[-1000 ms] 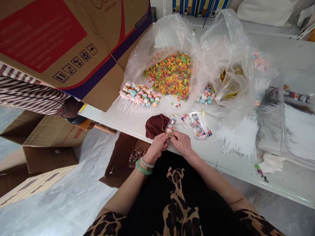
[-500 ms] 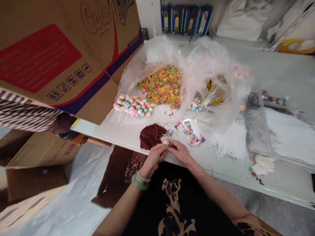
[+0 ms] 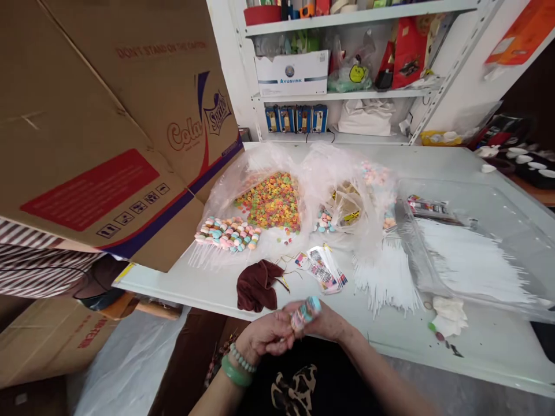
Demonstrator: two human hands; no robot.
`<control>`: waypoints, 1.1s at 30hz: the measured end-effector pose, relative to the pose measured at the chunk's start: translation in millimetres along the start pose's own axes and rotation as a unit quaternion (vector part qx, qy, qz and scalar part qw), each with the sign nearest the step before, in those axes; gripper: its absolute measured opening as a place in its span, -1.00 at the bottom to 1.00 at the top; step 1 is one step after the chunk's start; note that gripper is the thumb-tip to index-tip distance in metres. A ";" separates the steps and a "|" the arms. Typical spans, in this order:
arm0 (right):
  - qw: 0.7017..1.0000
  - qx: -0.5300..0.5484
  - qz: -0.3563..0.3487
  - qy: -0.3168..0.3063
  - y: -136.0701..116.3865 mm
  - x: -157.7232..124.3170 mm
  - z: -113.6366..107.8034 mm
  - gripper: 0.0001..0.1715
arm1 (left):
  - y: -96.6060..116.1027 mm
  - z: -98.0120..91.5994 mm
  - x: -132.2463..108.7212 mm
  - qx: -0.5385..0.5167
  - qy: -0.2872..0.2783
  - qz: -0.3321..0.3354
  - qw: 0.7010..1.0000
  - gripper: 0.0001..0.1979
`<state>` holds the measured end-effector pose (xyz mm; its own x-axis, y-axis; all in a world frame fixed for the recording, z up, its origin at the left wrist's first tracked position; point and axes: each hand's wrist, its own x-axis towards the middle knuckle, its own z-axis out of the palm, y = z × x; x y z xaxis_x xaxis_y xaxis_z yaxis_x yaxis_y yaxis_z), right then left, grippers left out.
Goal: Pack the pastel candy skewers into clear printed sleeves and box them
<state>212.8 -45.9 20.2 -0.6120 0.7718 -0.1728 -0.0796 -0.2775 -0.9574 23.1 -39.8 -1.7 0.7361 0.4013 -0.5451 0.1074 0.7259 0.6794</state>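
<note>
At the table's front edge, my left hand (image 3: 271, 334), with a green bangle and beads on its wrist, is closed on the lower end of a wrapped candy stick (image 3: 304, 315). The candy is pink and blue in clear wrapping, tilted up to the right and slightly blurred. Right behind it is my right hand (image 3: 332, 322); its fingers are partly hidden and smeared by motion. A dark red cloth (image 3: 258, 284) lies just beyond my left hand. Printed wrappers (image 3: 323, 268) and gold twist ties (image 3: 284, 281) lie farther back.
Candy skewers (image 3: 228, 234) lie before a plastic bag of colourful ring candies (image 3: 275, 202). White sticks (image 3: 385, 274) are spread right of centre, beside a clear bag of white sticks (image 3: 472, 260). A large carton (image 3: 108, 115) stands at left; shelves (image 3: 359, 95) rise behind.
The candy stick has come down toward my body, tilting to the right. My right hand has shifted behind it. The head view has tipped up, showing more of the shelves.
</note>
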 end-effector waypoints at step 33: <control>0.991 -0.077 0.099 0.055 30.7 18.0 -2.0 -0.68 | 6.8 -10.2 -26.3 0.049 0.077 0.094 0.991 -0.58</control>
<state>200.9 -39.4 -12.9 -0.5131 0.7708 -0.3777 0.1600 -0.3464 -0.9243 -2.4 -39.7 12.2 0.6389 0.6107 -0.4678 0.0482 0.5751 0.8167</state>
